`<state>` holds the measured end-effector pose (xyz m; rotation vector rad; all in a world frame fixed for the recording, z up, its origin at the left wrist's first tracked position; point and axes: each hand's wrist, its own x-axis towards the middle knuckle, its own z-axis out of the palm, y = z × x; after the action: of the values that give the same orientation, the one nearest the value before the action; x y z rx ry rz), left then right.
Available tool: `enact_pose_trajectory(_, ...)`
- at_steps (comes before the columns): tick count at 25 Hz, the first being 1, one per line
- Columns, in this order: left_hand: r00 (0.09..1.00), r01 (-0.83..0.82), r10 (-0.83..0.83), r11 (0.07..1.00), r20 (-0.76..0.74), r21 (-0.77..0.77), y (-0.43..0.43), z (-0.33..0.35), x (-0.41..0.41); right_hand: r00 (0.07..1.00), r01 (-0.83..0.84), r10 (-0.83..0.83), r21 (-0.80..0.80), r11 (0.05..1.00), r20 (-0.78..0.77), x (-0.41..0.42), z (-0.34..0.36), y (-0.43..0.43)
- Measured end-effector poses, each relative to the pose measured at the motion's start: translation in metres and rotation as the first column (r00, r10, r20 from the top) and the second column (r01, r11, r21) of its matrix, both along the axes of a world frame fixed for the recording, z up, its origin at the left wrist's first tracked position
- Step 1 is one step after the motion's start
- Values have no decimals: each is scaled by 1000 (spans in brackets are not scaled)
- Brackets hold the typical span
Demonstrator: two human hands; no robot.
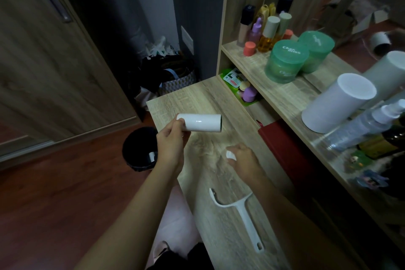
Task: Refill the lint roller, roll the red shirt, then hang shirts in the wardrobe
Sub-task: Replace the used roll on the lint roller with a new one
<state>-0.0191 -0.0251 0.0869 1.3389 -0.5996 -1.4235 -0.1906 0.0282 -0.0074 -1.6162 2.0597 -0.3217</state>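
Observation:
My left hand [171, 144] grips one end of a white lint refill roll [202, 123], holding it level above the wooden table [219, 98]. My right hand [242, 156] hovers low over the table, its fingers closed on a small white scrap [230, 155]. The white lint roller handle [243, 219], with no roll on it, lies flat on the table near my right forearm. A folded red item [282, 144] sits under the shelf at the table's right edge; I cannot tell whether it is the shirt.
A black bin [139, 149] stands on the floor left of the table. The shelf [274, 92] on the right carries bottles, two green jars [287, 61] and a white cylinder [337, 103]. A wooden wardrobe door [43, 61] fills the left. Bags [171, 72] lie in the far corner.

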Motion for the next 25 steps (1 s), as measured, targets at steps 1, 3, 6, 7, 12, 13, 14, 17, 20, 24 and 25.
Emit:
enact_pose_trajectory(1, 1000, -5, 5, 1000, -20, 21, 0, 2, 1, 975, 127, -113, -61, 990, 191, 1, 7, 1)
enact_pose_trajectory(3, 999, -14, 16, 998, -38, 59, -4, 5, 3, 739, 400, -265, -86, 913, 619, 6, 29, 2)
enact_pose_trajectory(6, 1000, -14, 16, 995, -22, 94, -7, 0, 5, 521, 462, -179, -99, 881, 835, 15, 59, 5)
enact_pose_trajectory(7, 1000, -4, 4, 995, -8, 100, -6, -2, 5, 503, 435, -136, -114, 893, 854, 18, 65, 6)
enact_pose_trajectory(12, 997, 63, -67, 994, 43, 85, 2, -8, -3, 480, 393, -97, -115, 912, 872, 20, 69, 13)
enact_pose_trajectory(13, 996, 74, -77, 994, 49, 75, 2, -7, -4, 492, 388, -93, -123, 914, 865, 19, 68, 13)
enact_pose_trajectory(14, 994, 91, -94, 994, 56, 62, 2, -6, -3, 507, 386, -92, -130, 913, 857, 18, 68, 13)
enact_pose_trajectory(17, 987, 139, -141, 990, 76, 34, 5, -3, -5, 548, 392, -96, -153, 907, 831, 18, 70, 13)
enact_pose_trajectory(20, 994, 103, -105, 994, 30, 47, 8, -2, -10, 682, 385, -96, -245, 890, 725, 21, 69, 11)
enact_pose_trajectory(24, 997, 67, -68, 997, 30, 29, 0, 0, -15, 775, 400, -116, -340, 851, 621, 28, 65, 2)
enact_pose_trajectory(25, 998, 61, -62, 998, 18, 34, -2, 1, -17, 754, 441, -140, -337, 832, 642, 29, 65, 1)
